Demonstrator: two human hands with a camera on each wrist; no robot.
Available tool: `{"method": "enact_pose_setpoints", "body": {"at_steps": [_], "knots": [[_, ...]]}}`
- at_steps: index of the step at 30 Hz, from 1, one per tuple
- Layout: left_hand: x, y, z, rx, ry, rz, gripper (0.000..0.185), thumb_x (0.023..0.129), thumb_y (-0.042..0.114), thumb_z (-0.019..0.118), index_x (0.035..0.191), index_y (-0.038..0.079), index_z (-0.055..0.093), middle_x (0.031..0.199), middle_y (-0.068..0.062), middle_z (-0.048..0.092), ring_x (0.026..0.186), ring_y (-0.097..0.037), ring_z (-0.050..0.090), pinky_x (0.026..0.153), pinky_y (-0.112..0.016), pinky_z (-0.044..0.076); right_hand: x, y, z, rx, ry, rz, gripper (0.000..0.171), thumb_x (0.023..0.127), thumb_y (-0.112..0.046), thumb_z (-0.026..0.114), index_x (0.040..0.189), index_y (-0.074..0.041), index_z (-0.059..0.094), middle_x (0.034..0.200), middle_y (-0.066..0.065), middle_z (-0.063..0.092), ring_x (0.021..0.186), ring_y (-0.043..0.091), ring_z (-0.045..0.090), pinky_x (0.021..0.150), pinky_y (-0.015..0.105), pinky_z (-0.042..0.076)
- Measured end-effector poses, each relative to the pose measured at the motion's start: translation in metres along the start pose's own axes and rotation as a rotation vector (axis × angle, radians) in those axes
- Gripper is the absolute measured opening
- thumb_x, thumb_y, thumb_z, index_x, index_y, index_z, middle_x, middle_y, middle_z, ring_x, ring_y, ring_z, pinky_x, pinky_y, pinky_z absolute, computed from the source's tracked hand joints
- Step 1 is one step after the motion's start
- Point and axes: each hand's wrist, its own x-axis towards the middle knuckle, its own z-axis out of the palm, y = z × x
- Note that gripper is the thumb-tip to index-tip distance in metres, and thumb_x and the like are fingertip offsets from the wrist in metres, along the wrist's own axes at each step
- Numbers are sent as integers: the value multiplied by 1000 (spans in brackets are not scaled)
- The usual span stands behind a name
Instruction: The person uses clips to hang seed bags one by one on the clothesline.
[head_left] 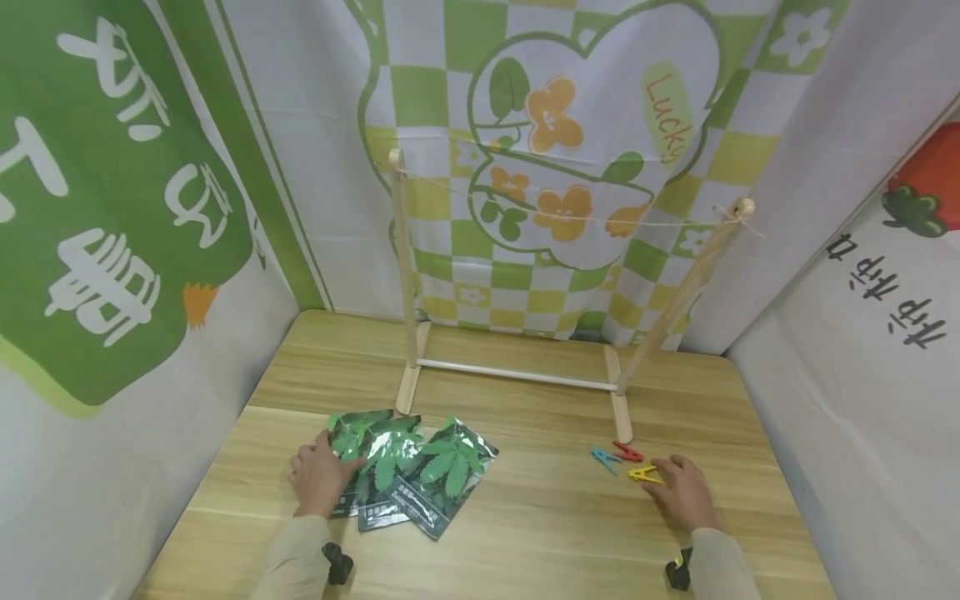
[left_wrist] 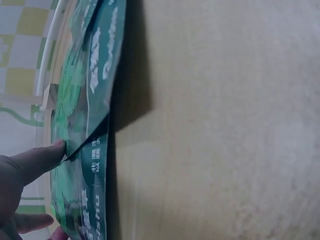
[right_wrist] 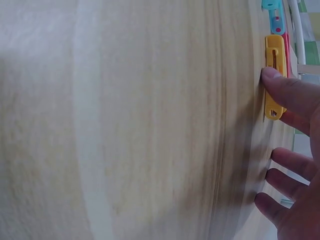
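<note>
Three green foil packets with leaf pictures lie overlapping at the table's left: a left packet (head_left: 343,446), a middle packet (head_left: 386,458) and a right packet (head_left: 447,471) on top. Over the left packet is my left hand (head_left: 322,477), thumb stretched across it and the other fingers at its outer edge. In the left wrist view, that thumb (left_wrist: 42,159) touches near where two packets (left_wrist: 102,65) overlap. My right hand (head_left: 682,492) pinches a yellow clothespin (right_wrist: 274,55) by its handle end, between thumb and index finger. Beside it lie a blue clothespin (head_left: 604,459) and a red clothespin (head_left: 627,452).
Behind the packets stands a wooden frame with a left post (head_left: 405,267), a right post (head_left: 682,296) and a white bottom bar (head_left: 517,374). A thin string (head_left: 570,216) sags between the post tops. Patterned curtains (head_left: 420,96) enclose the wooden table (head_left: 540,533).
</note>
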Motion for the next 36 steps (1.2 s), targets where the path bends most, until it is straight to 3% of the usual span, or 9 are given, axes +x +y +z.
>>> {"method": "enact_pose_setpoints", "body": {"at_steps": [6,13,22,27,32,36], "knots": [[2,-2,-2,-41,-12,-3,83,86,35,69,145,-10,29,127,-41,41,112,-51,38,91,-61,36,0,2,1,18,15,-6,51,85,-29,73,125,0,61,139,38,40,125,58,39,102,70,34],[11,-5,0,-126,10,-81,59,98,27,48,144,-8,34,136,-36,43,122,-54,37,100,-66,32,0,4,1,26,35,-10,50,84,-27,74,124,0,62,139,38,41,125,58,39,102,70,34],[16,-11,0,-230,59,-139,56,93,18,60,140,-5,41,123,-30,58,117,-49,47,99,-61,32,0,-2,-4,53,15,7,48,85,-26,73,123,2,61,140,38,39,126,60,37,103,71,32],[16,-15,-3,-292,29,-156,49,94,16,61,134,-6,47,121,-31,60,110,-45,56,93,-53,44,-1,-3,-6,83,13,17,50,86,-29,73,123,2,61,138,38,42,125,59,39,103,71,32],[18,-22,-8,-353,20,-168,37,93,16,61,122,-7,57,118,-31,62,104,-44,62,85,-49,51,-2,-4,-9,195,-7,63,52,88,-31,71,126,3,59,138,34,47,128,53,41,105,68,32],[21,-26,-14,-419,-14,-173,40,94,17,60,125,-7,55,123,-32,60,109,-45,59,90,-51,50,-2,-5,-10,321,-26,133,58,89,-35,70,130,4,55,139,32,48,129,49,43,107,64,34]]}}
